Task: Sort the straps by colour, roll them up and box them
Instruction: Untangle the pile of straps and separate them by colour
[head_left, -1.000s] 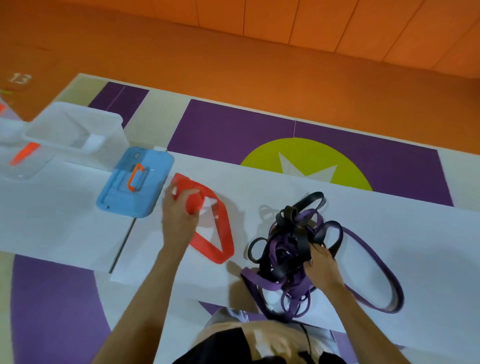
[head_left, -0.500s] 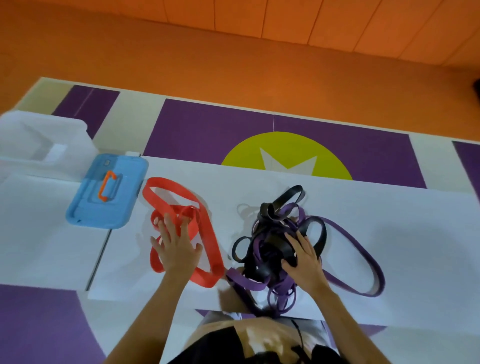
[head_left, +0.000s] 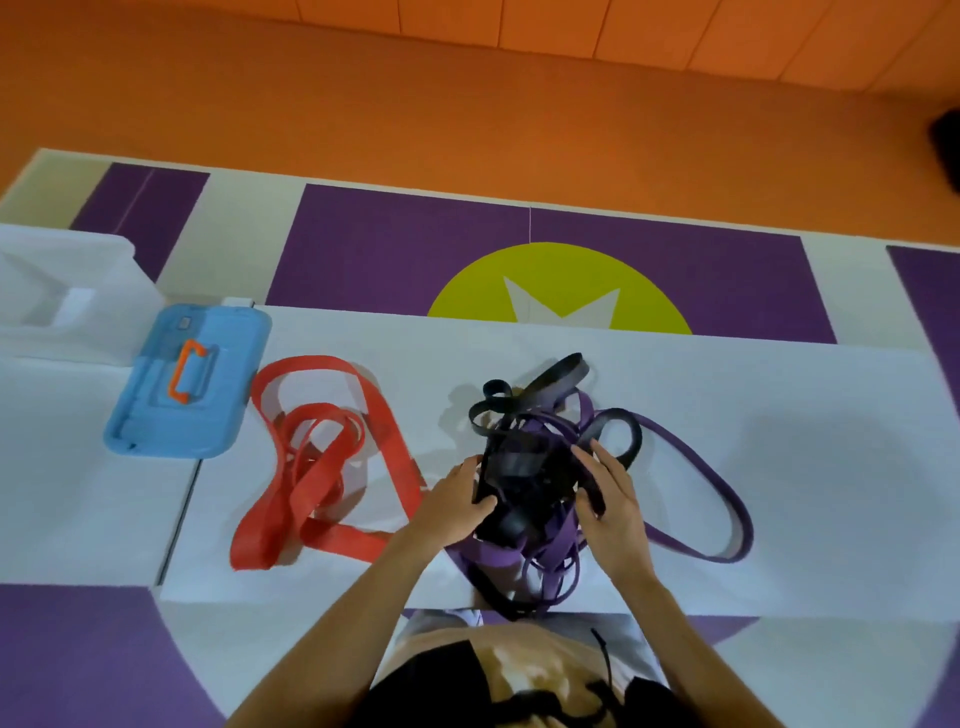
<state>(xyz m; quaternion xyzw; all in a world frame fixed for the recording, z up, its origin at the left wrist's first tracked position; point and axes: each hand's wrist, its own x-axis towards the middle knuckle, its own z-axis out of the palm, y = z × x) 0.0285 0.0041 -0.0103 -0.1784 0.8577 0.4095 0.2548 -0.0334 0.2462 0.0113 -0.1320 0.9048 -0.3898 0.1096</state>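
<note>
View from above a white sheet (head_left: 779, 415) laid over a purple mat (head_left: 395, 249). At centre frame sits a tangle (head_left: 524, 462) of black and purple straps, near the sheet's lower edge. Both bare hands are on it. The left hand (head_left: 447, 512) grasps its left side, thumb curled over a black strap and fingers tucked behind. The right hand (head_left: 615, 512) lies on its right side, fingers nearly straight and relaxed, clasping nothing. 1 purple loop (head_left: 727, 499) trails from the tangle toward the right of the frame. Left of centre, the red straps (head_left: 387, 441) lie in a loose, unrolled heap, apart from the tangle. Further left is a blue lid (head_left: 208, 415) with an orange handle (head_left: 182, 371), lying flat. A clear box (head_left: 67, 291) stands at the upper left, just beside the lid.
</note>
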